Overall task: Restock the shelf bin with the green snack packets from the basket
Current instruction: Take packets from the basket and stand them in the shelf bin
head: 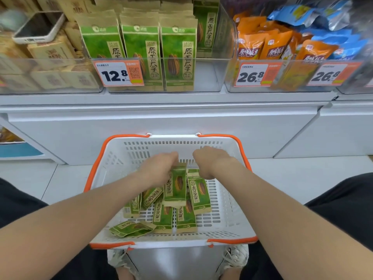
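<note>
Green snack packets (161, 218) lie in a loose heap on the slotted floor of a white basket (228, 201) with orange handles (96, 164). The basket sits low in front of the person, between their dark-clad legs and below the shelf edge. Most packets lie flat or overlap one another towards the near and middle part of the basket.

Both hands reach into the far half of the basket, close together but not touching. The left hand (159, 168) has its fingers curled down round the top of a raised packet (175, 188), which stands up out of the heap. Just beside it, the right hand (210, 163) is bent at the wrist, its fingers curled over the top edge of a second packet (198, 193) that leans against the first; the fingertips themselves are hidden under the hand.

Up on the shelf, a clear shelf bin (207, 77) holds upright rows of the same green packets, three rows at its front left and middle and one more further back on the right. A price tag (118, 74) reading 12.8 is fixed to its front. The bin to the right holds orange packets (262, 44) and blue packets (323, 15). The bin to the left holds brown packets (52, 54), with a phone (39, 27) lying on top of them.
</note>
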